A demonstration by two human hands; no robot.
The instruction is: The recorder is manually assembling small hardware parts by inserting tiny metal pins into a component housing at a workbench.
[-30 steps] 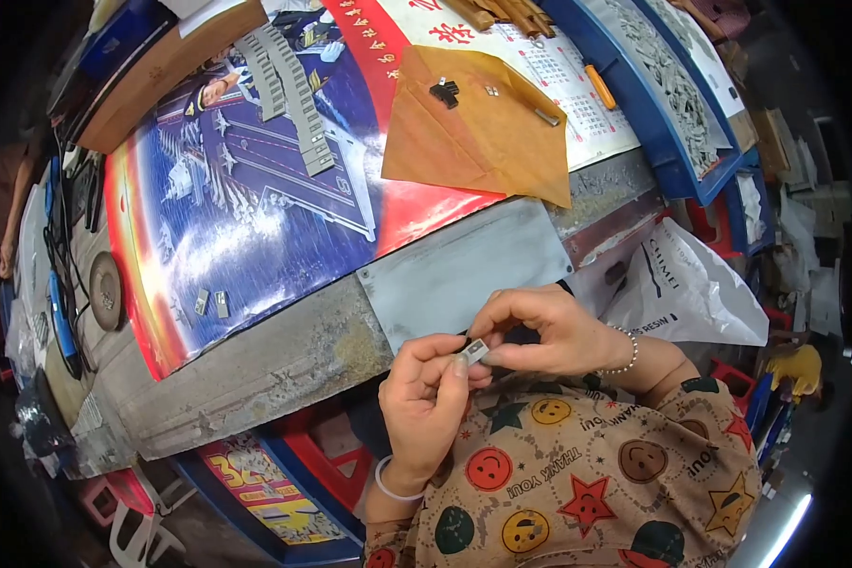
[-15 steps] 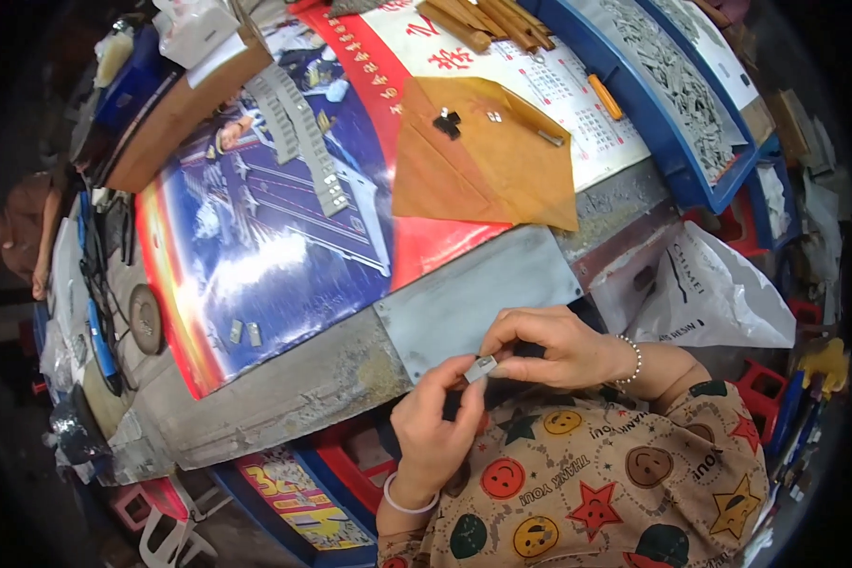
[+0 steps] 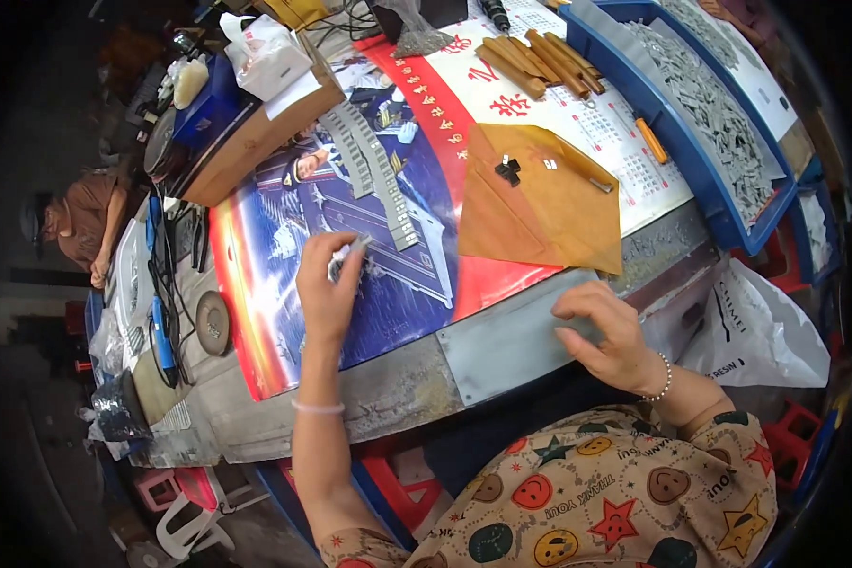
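My left hand [image 3: 324, 289] is raised over the blue picture area of a poster [image 3: 417, 284], thumb and fingers pinched on a small silver-grey metal piece [image 3: 359, 243]. Just beyond it, similar small grey pieces lie in two long rows [image 3: 388, 204] on the poster. At the table's front edge, my right hand [image 3: 608, 333] hovers by a grey metal plate [image 3: 502, 346], its fingers curved and apart with nothing between them. Past that hand lies an amber translucent sheet [image 3: 540, 222]. Small black pieces [image 3: 508, 170] and tiny white pieces [image 3: 550, 165] sit on it.
A long blue tray [image 3: 683, 180] heaped with grey metal parts stands at right, beside an orange-handled tool [image 3: 650, 140]. Brown rolled tubes [image 3: 540, 64] lie at the back. A wooden box [image 3: 256, 142], cables and a round dish [image 3: 213, 322] are at left. Another person [image 3: 90, 222] sits far left.
My hands have come apart. My left hand has moved left and away from me over the poster, carrying the metal piece. My right hand has let go and its fingers have opened. The view has shifted.
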